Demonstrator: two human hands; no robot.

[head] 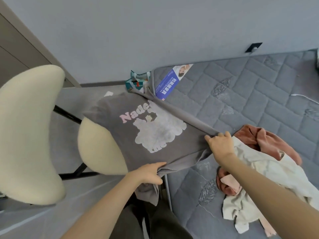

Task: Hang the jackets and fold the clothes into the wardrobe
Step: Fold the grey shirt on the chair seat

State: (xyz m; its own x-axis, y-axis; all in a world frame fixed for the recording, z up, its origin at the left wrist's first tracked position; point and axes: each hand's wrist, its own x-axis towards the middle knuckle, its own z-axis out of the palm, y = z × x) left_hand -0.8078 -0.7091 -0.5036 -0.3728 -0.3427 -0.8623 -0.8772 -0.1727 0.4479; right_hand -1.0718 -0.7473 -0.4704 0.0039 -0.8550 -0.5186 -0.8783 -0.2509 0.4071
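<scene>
A grey T-shirt [136,121] with pink lettering and a pale bear print is stretched in the air between the chair and the mattress. My left hand [150,173] grips its near lower edge. My right hand [220,144] pinches a folded edge on its right side, pulling the cloth taut toward the far corner. A cream garment [269,173] and a rust-pink garment [265,140] lie crumpled on the mattress to the right of my right arm.
A cream chair [29,131] with a black frame stands at left, partly under the shirt. The grey quilted mattress [241,87] fills the right side, with a blue label [170,83] at its corner. A patterned bag [136,81] sits by the wall.
</scene>
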